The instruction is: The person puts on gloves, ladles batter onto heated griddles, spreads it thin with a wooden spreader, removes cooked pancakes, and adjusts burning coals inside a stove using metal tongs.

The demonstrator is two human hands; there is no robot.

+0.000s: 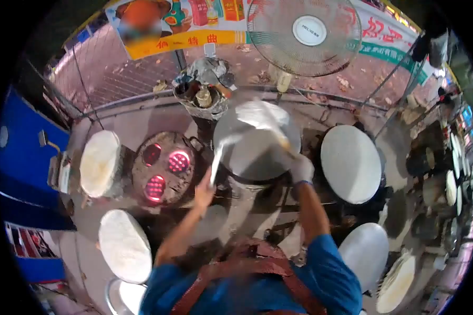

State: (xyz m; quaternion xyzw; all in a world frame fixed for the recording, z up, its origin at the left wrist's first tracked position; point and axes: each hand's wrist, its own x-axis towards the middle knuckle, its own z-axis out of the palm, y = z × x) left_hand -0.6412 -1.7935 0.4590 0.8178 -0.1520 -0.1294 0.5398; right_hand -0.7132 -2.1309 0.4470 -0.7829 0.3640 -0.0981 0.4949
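At the centre is a large round grey pan (255, 155) with a white mass (260, 114) at its far edge. My left hand (204, 191) is closed on a white-handled tool (216, 167), which reaches over the pan's left side. On the right, my right hand (301, 169), which looks gloved, is closed on a stick-like tool (279, 137) that slants over the pan towards the white mass. The far ends of both tools are blurred by motion.
Left of the pan, a round stove (165, 167) shows three glowing red openings. Pale round discs stand at the left (101, 164), lower left (125, 245) and right (351, 164). A fan (305, 50) and a cluttered bucket (207, 111) are beyond.
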